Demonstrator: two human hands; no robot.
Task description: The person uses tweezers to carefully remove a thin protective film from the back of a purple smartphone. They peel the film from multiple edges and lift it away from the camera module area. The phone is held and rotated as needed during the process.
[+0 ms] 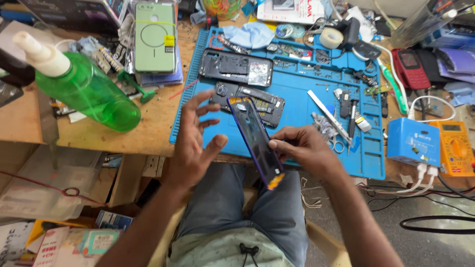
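Note:
My right hand [304, 148] grips the edge of a dark phone screen panel [255, 138], held tilted over my lap at the front edge of the blue work mat [292, 84]. The panel has a purple rim and an orange flex at its lower end. My left hand [195, 141] hovers just left of the panel, fingers spread, holding nothing. Behind the panel lie two opened phone bodies: a black frame [236, 66] and a second one [267, 101] with its insides showing.
A green spray bottle [84, 86] lies at left, with a pale green phone case [155, 37] behind it. Tweezers and small tools [329, 116] sit on the mat's right side. A blue box [413, 141], an orange multimeter [454, 148] and a red keypad phone [410, 66] stand at right.

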